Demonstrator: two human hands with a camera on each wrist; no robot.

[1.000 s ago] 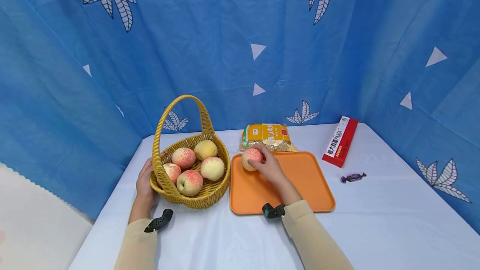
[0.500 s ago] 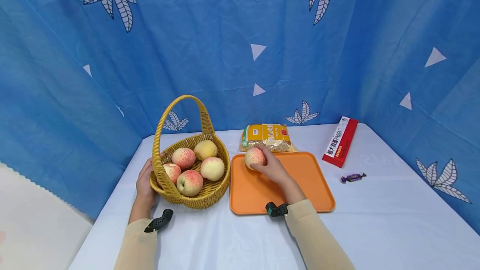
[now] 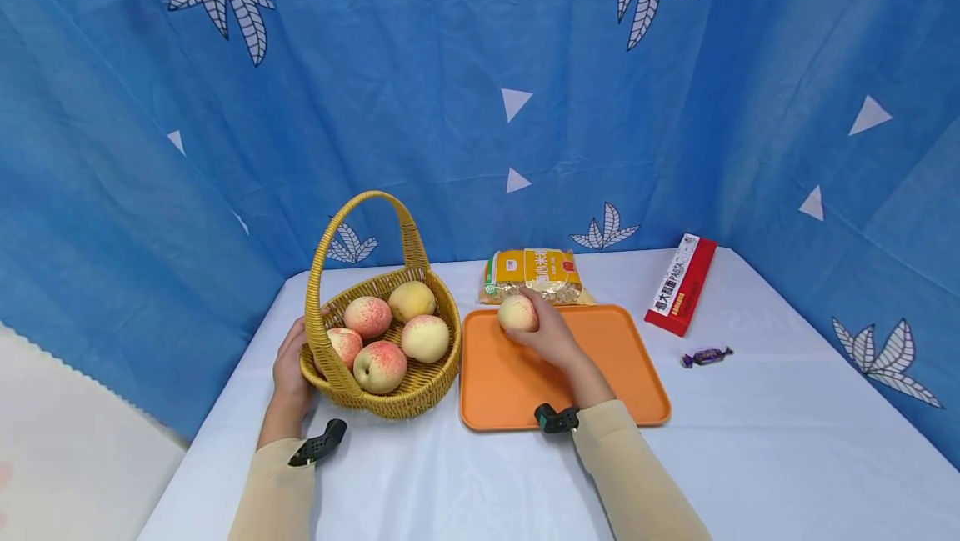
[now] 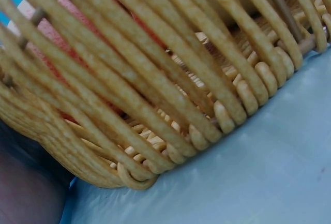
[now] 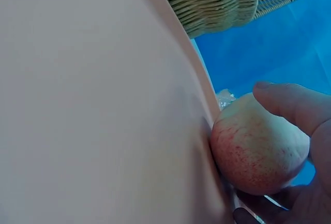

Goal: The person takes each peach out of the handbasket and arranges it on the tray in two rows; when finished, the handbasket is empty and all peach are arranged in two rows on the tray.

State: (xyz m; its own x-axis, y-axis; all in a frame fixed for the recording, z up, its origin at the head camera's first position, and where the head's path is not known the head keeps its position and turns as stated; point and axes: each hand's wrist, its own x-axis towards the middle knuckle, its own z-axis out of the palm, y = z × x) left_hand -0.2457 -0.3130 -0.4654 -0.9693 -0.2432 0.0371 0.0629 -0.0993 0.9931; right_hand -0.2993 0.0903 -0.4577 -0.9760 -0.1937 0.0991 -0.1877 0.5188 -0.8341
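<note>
Your right hand (image 3: 551, 337) grasps a peach (image 3: 518, 313) at the far left part of the orange tray (image 3: 495, 391). Your left hand (image 3: 290, 366) touches the left side of the basket (image 3: 397, 406), partly hidden, so you cannot tell whether it grips. Five more fruits (image 3: 379, 367) lie inside. Just beyond the tray lies a yellow bag (image 3: 534, 274); right of it, a red box (image 3: 681, 284) and, nearer, a sweet (image 3: 707, 357).

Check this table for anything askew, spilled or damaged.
Nothing looks spilled or damaged. The red pasta packet lies slanted, right of the straighter orange tray, and a lone wrapped candy sits loose on the white cloth: slightly untidy, nothing more.
</note>
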